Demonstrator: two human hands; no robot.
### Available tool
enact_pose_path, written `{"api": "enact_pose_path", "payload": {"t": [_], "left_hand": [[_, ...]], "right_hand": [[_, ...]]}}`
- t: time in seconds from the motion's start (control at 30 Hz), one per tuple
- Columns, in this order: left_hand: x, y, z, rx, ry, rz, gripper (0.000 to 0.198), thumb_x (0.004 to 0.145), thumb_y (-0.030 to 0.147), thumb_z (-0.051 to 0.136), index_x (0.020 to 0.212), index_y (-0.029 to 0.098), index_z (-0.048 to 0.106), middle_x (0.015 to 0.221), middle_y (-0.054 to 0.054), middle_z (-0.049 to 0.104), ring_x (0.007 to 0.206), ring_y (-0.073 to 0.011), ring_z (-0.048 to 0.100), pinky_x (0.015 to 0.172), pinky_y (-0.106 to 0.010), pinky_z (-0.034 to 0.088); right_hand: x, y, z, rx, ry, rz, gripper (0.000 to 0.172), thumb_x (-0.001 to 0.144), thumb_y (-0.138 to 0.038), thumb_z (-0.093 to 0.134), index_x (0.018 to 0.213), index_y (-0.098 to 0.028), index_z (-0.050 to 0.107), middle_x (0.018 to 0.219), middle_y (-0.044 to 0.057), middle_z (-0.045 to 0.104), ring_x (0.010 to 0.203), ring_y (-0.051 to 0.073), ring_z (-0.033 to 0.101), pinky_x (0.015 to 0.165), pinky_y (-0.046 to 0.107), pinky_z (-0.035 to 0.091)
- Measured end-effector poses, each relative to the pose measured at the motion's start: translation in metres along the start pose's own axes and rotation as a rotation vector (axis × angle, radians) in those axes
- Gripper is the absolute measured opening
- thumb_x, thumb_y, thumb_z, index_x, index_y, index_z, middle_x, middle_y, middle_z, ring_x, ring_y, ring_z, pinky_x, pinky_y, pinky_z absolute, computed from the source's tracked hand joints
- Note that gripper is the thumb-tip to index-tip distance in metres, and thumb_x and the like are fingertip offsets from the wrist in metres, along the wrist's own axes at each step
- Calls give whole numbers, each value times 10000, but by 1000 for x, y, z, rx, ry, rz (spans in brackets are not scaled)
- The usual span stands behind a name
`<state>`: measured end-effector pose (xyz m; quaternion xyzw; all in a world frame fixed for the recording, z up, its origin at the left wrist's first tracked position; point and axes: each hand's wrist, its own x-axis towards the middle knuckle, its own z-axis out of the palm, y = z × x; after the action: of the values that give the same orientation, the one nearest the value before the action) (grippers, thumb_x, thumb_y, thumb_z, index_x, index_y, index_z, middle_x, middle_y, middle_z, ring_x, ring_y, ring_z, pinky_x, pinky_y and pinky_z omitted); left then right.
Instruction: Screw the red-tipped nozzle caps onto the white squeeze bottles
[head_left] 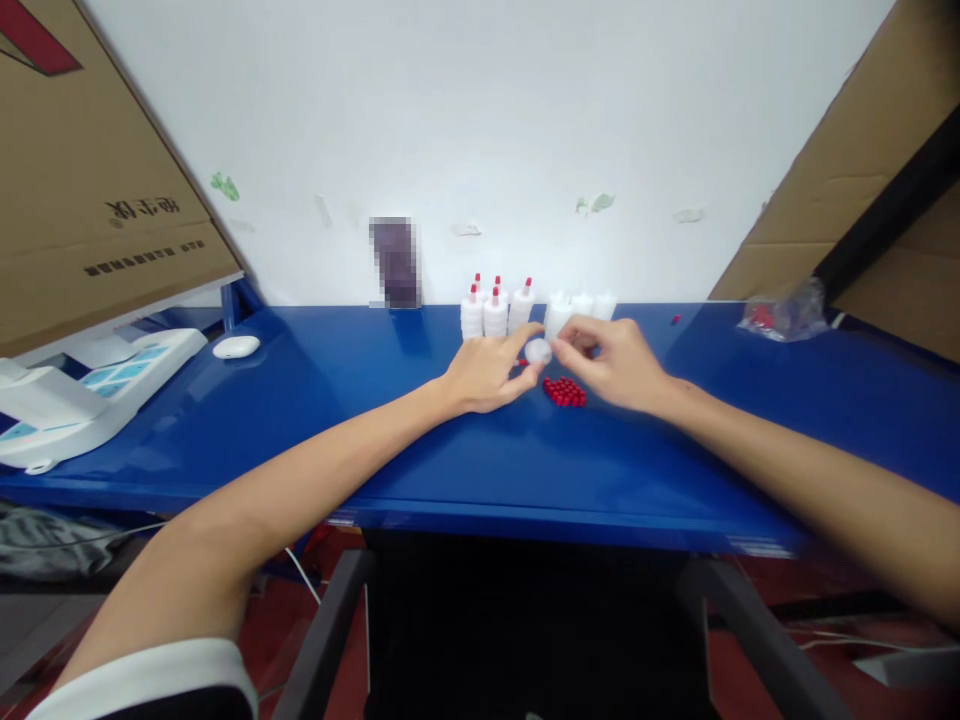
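Observation:
My left hand [493,372] reaches in from the left, thumb and fingers closed around a small white plastic bottle [538,350]. A bit of red shows beside that bottle, between the fingers. Close to its right side is my right hand [616,362], thumb and forefinger pinched together; whether they grip anything is hidden. Behind my left hand stand several white squeeze bottles [495,316] with red-tipped nozzles. More white bottles [559,314], with no red tips visible, stand behind my right hand. Below and between the hands, small red caps [565,391] lie in a tight cluster.
The blue table [450,465] meets a white wall. A white device [97,395] and a white oval case [237,347] sit at left. On the right lie a clear plastic bag [784,315] with red pieces and a loose red cap [676,319]. Cardboard [105,150] flanks the table.

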<state>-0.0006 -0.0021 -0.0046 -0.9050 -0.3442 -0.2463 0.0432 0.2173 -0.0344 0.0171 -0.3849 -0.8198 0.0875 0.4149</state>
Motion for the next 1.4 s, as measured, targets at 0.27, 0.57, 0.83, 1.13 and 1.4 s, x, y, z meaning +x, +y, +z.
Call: {"api": "enact_pose_path", "payload": {"t": [0.27,0.57,0.83,1.13,1.4], "left_hand": [[5,0,-1,1,-107,-79,385,1015,318,347,1159,150,661,900,-79,735,796,-246,673,707,-361,503],[6,-4,3,-1,-37,67,323,980,234,340,835,167,620,874,-100,688,809,-224,628,758,-362,498],[4,1,3,-82,-4,178,305,943,216,432,669,186,563,689,-34,637,618,-144,535,630,-304,412],[2,-1,2,-102,-14,106,331,1013,284,360,1100,161,655,767,-28,710,610,-165,578,642,-313,448],[2,-4,1,-109,50,210,437,1059,332,272,881,173,638,889,-95,710,801,-194,662,737,-323,506]], "right_hand": [[12,43,-25,-85,224,183,217,881,-364,600,701,-251,555,573,8,593,538,181,523,584,344,407],[13,68,-31,-297,271,304,128,891,-347,580,806,-254,600,620,29,644,594,223,585,670,380,441],[12,72,-28,-339,179,344,143,901,-361,613,894,-235,680,714,65,726,677,251,663,706,394,471],[9,65,-31,-346,84,165,194,936,-410,633,1023,-239,657,687,24,685,618,215,618,617,354,427],[5,8,-5,-261,-325,-163,217,965,-439,638,978,-222,644,860,48,720,699,195,619,646,315,412]]}}
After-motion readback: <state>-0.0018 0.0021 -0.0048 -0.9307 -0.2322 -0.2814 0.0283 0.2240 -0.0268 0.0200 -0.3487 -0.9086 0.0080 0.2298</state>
